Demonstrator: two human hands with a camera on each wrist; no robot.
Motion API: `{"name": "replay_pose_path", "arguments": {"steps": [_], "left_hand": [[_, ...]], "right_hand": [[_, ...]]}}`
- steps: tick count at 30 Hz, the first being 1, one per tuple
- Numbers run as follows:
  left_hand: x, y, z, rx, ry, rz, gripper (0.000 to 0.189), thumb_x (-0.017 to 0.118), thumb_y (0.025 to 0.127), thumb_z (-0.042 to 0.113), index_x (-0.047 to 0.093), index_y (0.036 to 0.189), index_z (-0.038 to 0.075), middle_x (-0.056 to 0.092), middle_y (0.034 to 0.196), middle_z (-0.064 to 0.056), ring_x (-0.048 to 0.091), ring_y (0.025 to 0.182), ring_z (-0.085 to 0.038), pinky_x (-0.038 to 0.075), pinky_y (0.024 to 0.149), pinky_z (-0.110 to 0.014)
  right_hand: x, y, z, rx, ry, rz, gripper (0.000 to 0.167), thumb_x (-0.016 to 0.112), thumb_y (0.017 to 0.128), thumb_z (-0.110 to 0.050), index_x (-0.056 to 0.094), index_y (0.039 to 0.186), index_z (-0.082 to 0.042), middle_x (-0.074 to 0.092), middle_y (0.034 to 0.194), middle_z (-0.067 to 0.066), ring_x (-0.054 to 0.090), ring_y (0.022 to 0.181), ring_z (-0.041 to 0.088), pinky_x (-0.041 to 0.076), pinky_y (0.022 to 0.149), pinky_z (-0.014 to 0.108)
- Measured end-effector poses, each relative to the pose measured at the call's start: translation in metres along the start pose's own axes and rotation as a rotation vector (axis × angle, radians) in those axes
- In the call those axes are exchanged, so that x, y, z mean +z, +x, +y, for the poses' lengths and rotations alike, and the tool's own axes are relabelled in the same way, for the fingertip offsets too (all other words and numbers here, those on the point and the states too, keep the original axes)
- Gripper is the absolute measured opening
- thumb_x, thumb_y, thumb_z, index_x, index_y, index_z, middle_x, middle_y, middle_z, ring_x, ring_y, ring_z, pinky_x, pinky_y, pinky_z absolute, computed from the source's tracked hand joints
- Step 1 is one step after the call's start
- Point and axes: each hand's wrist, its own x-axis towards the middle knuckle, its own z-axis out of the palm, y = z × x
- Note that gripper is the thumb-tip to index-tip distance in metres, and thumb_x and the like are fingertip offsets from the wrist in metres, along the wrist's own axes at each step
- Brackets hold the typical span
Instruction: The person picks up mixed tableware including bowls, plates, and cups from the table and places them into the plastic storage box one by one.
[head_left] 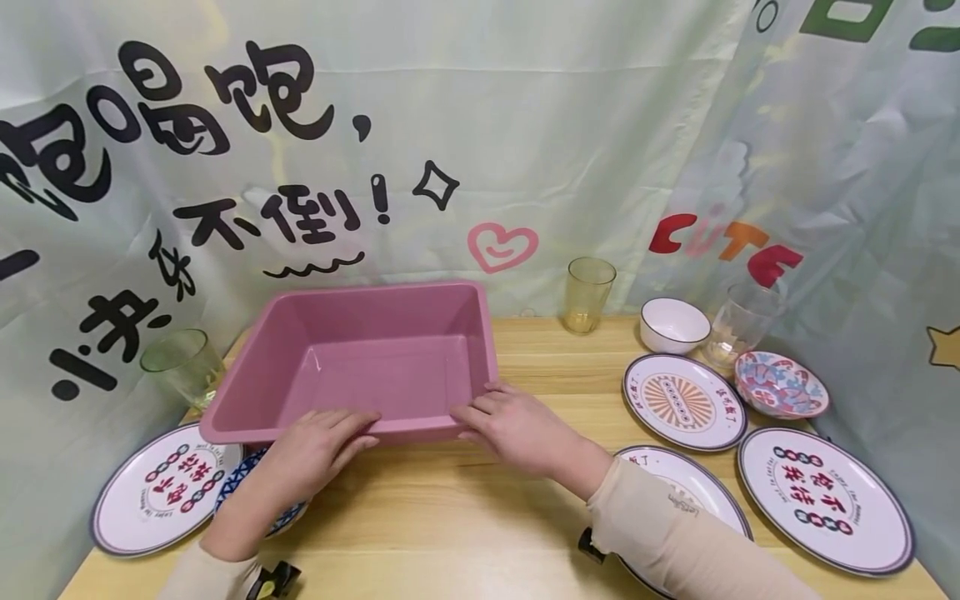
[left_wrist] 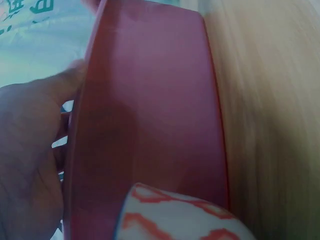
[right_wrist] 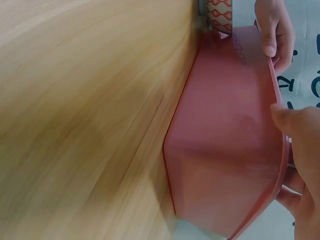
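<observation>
A pink plastic basin (head_left: 386, 379) stands at the back of the wooden table, its open side up. My left hand (head_left: 318, 450) holds the near rim, thumb on the outside and fingers over the inner side. Further right along that rim, near the corner, my right hand (head_left: 517, 425) grips it in the same way. The right wrist view shows both thumbs against the outer wall (right_wrist: 225, 105). Beneath my left forearm is a bowl (head_left: 238, 482) with a blue pattern inside, partly hidden. Its outside (left_wrist: 175, 217) is white with red marks in the left wrist view.
A plate (head_left: 161, 500) and a green glass (head_left: 183, 367) flank the basin at left. At right are a yellow glass (head_left: 588, 296), a white bowl (head_left: 675, 325), a clear glass (head_left: 742, 321), a patterned bowl (head_left: 782, 383) and several plates (head_left: 825, 504). Printed cloth (head_left: 547, 125) hangs behind.
</observation>
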Motion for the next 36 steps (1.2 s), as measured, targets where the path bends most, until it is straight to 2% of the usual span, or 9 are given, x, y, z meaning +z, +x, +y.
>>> {"name": "replay_pose_path", "arguments": {"steps": [5,13,18,24,31,36], "left_hand": [[-0.008,-0.003,-0.005,-0.011,-0.050,0.014,0.040,0.072,0.089,0.032,0.065,0.122,0.013,0.069,0.108,-0.002,0.066,0.097,-0.026,0.052,0.085,-0.047],[-0.017,-0.014,-0.020,-0.063,-0.037,0.050,0.048,0.077,0.084,0.034,0.063,0.126,0.015,0.069,0.111,-0.001,0.065,0.101,-0.027,0.049,0.088,-0.049],[-0.019,-0.019,-0.024,-0.086,-0.038,0.051,0.043,0.077,0.084,0.031,0.065,0.123,0.016,0.069,0.110,-0.003,0.065,0.099,-0.028,0.048,0.088,-0.049],[-0.015,-0.017,-0.023,-0.061,-0.017,0.061,0.029,0.076,0.085,0.029,0.072,0.110,0.016,0.070,0.104,-0.001,0.067,0.092,-0.027,0.054,0.079,-0.048],[-0.009,-0.013,-0.018,-0.050,-0.012,0.066,0.024,0.073,0.088,0.031,0.072,0.108,0.019,0.070,0.097,0.006,0.068,0.086,-0.021,0.056,0.072,-0.044],[-0.004,-0.007,-0.013,-0.010,-0.014,0.089,0.023,0.072,0.089,0.032,0.072,0.107,0.018,0.070,0.095,0.007,0.068,0.085,-0.018,0.055,0.072,-0.042]], "right_hand": [[0.001,-0.003,0.003,0.000,-0.021,0.050,0.026,0.064,0.095,-0.027,0.065,0.117,-0.012,0.066,0.087,-0.001,0.065,0.090,0.022,0.048,0.097,0.039],[-0.003,-0.012,0.007,0.040,-0.015,0.037,0.027,0.063,0.096,-0.027,0.066,0.119,-0.013,0.068,0.092,0.000,0.066,0.093,0.023,0.048,0.099,0.039],[-0.004,-0.017,0.009,0.048,-0.013,0.062,0.026,0.064,0.096,-0.028,0.067,0.117,-0.013,0.069,0.092,0.001,0.067,0.094,0.023,0.048,0.098,0.040],[-0.004,-0.024,0.013,0.049,-0.005,0.107,0.024,0.066,0.093,-0.026,0.068,0.112,-0.011,0.068,0.091,0.001,0.067,0.091,0.024,0.050,0.095,0.041],[-0.006,-0.033,0.015,0.053,0.006,0.123,0.026,0.069,0.091,-0.026,0.068,0.111,-0.010,0.068,0.089,0.002,0.066,0.091,0.026,0.050,0.095,0.043],[-0.007,-0.040,0.016,0.070,-0.004,0.138,0.027,0.072,0.089,-0.026,0.070,0.110,-0.010,0.068,0.088,0.002,0.066,0.089,0.025,0.050,0.095,0.044]]}}
